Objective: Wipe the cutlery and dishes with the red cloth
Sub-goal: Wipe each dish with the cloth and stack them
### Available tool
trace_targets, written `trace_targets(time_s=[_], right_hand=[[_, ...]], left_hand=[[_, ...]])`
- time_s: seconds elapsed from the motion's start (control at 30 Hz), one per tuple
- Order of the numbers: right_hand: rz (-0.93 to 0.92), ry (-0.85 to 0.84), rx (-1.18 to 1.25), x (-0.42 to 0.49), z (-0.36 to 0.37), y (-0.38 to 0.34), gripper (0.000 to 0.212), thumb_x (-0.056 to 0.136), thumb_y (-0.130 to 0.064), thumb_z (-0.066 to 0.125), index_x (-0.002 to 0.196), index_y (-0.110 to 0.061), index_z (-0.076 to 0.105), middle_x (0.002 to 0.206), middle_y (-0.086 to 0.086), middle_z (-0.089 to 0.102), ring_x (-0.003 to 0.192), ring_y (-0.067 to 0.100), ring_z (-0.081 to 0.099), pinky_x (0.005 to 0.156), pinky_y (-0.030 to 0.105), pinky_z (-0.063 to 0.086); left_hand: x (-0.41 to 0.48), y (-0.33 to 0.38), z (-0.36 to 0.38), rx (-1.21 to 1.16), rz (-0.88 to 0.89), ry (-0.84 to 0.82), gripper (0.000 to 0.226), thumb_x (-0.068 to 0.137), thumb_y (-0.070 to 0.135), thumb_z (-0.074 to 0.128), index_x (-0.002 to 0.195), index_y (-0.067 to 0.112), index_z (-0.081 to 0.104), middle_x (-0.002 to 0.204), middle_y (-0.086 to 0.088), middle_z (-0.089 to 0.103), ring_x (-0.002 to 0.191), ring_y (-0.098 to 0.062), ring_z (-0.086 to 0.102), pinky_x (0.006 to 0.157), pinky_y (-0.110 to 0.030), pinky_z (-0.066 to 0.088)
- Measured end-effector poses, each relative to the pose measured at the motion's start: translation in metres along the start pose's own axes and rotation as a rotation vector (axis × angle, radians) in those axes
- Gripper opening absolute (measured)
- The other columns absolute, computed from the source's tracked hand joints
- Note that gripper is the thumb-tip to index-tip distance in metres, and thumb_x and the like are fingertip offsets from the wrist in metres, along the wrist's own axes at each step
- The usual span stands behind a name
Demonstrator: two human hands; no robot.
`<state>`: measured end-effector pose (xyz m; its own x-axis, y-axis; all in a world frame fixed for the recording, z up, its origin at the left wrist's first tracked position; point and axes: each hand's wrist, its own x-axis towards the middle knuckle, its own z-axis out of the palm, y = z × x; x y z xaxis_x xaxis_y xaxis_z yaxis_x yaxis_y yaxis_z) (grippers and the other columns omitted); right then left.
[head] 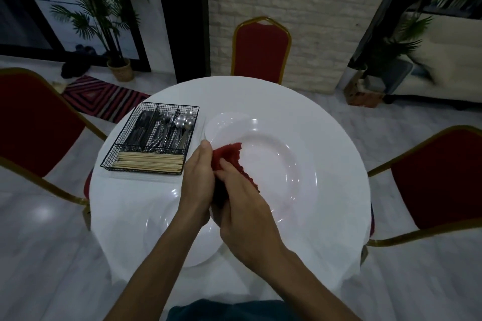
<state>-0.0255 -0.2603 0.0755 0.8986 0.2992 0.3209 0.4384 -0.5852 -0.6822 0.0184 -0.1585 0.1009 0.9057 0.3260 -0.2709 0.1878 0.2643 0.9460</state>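
**Round white-clothed table: plate held at one edge during wiping, slip risk noted**

Red chairs [260, 49] stood round the table [326, 138], in dim light.

Risks, as judged:
- At the table's left edge, the wire basket [167, 105] of cutlery [161, 130] and wooden sticks [148, 163] sat just beside the working hands. A wide wiping stroke or a swing of the left elbow could knock it toward the edge.
- A second plate [182, 242] lay near the table's near edge, under the left forearm. A dropped forearm could shift it on the loose cloth covering.
- The large white plate [276, 164], over the table's centre, appeared supported at its left edge only. Firm pressure from the cloth on that side could lever it out of the grip. White on white also made its outline hard to judge.

Hand pose:
- The left hand [197, 177] grasped the plate's left edge, thumb on the upper face and fingers curled beneath, out of view.
- The red cloth [227, 156] was bunched against the plate's left rim, between the two hands.
- The right hand [245, 206] gripped the cloth with curled fingers and pressed it to the plate, touching the left hand.
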Motion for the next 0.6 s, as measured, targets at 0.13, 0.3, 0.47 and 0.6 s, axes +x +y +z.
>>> trace_targets(time_s=[0.13,0.3,0.47,0.6], right_hand=[[0.001,0.072,-0.262,0.025,-0.005,0.024,0.058,0.087,-0.018,0.057,0.144,-0.009,0.05,0.162,0.008,0.038,0.152,0.024,0.032,0.122,0.046,0.03],[0.183,0.086,-0.636,0.034,-0.03,0.053,0.056,0.089,-0.015,0.056,0.144,-0.008,0.054,0.157,0.014,0.045,0.146,0.032,0.042,0.115,0.051,0.034],[0.183,-0.055,-0.681,-0.013,-0.033,0.031,0.036,0.083,-0.02,0.07,0.116,-0.005,0.071,0.118,0.013,0.074,0.109,0.033,0.068,0.098,0.047,0.052],[0.199,-0.271,-0.505,-0.023,-0.042,-0.015,0.049,0.078,-0.03,0.086,0.121,-0.022,0.063,0.116,-0.006,0.07,0.106,0.016,0.064,0.097,0.028,0.048]], left_hand=[[-0.002,0.0,0.004,0.042,0.081,0.015,0.028,0.109,0.038,0.041,0.1,0.031,0.066,0.086,0.028,0.066,0.086,0.017,0.061,0.088,-0.014,0.044],[-0.001,0.006,-0.004,0.083,0.115,0.093,0.033,0.107,0.044,0.042,0.084,0.036,0.064,0.089,0.025,0.068,0.091,0.007,0.06,0.093,-0.03,0.048],[0.005,0.01,-0.014,-0.027,0.008,0.115,0.047,0.103,0.055,0.044,0.135,0.025,0.062,0.132,0.007,0.066,0.125,-0.018,0.06,0.109,-0.049,0.046],[-0.004,0.012,-0.002,-0.022,-0.013,0.091,0.046,0.102,0.056,0.046,0.134,0.027,0.061,0.135,0.006,0.063,0.127,-0.019,0.057,0.111,-0.046,0.044]])
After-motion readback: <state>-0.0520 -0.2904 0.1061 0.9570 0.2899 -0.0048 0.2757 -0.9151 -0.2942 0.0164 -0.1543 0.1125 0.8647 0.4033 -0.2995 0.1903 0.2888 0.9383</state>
